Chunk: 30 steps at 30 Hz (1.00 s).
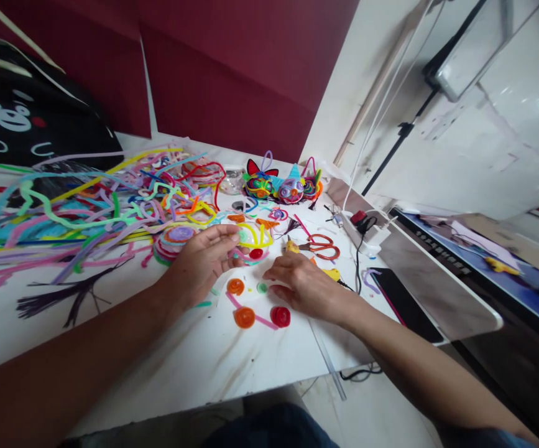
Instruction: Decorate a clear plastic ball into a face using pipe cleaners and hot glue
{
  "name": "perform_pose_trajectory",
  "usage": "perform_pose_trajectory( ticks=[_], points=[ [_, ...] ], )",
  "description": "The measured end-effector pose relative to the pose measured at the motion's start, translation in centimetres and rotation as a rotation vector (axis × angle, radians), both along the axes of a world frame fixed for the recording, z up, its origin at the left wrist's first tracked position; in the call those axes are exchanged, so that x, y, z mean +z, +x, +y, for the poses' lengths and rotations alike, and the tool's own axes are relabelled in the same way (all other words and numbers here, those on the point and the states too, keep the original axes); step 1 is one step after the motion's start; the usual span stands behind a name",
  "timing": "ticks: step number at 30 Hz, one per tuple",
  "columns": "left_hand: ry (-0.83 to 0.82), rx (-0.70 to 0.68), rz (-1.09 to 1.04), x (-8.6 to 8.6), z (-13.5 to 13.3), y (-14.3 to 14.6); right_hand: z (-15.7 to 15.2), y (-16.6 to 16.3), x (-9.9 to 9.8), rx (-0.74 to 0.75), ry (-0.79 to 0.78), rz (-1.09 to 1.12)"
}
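Yellow-trimmed ball [262,238] gripped at the fingertips of left hand [202,254], jutting rightward; right hand [305,283] loosely curled beside green coil [262,288], can't tell if holding anything.

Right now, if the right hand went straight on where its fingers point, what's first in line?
Likely the small green coil on the white table, just off the right hand's fingertips. Height is unclear; if higher, it may pass over toward the left hand.
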<state>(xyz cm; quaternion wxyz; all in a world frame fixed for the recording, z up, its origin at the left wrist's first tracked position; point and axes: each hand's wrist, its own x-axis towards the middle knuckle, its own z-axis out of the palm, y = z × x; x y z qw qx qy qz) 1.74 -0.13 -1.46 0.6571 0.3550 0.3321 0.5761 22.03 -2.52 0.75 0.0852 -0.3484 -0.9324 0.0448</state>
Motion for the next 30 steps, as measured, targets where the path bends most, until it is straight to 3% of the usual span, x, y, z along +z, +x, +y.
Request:
perform_pose_trajectory(
  ticks=[6, 15, 23, 26, 30],
  points=[
    [0.009, 0.014, 0.035, 0.2, -0.2, 0.1, 1.4, -1.1, -1.5, -0.025, 0.003, -0.125],
    [0.007, 0.009, 0.084, 0.0, -0.2, 0.1, 1.2, -0.9, -1.5, -0.043, -0.123, 0.030],
    [-0.011, 0.001, 0.073, 0.1, -0.3, 0.0, 1.6, -0.8, -2.4, 0.035, -0.107, 0.098],
    [-0.005, -0.001, 0.081, 0.1, -0.3, 0.0, 1.2, -0.8, -2.1, 0.027, -0.151, 0.192],
    [0.020, 0.002, 0.079, 0.0, -0.3, 0.0, 0.2, -0.5, -0.6, -0.111, -0.290, 0.403]
  ],
)
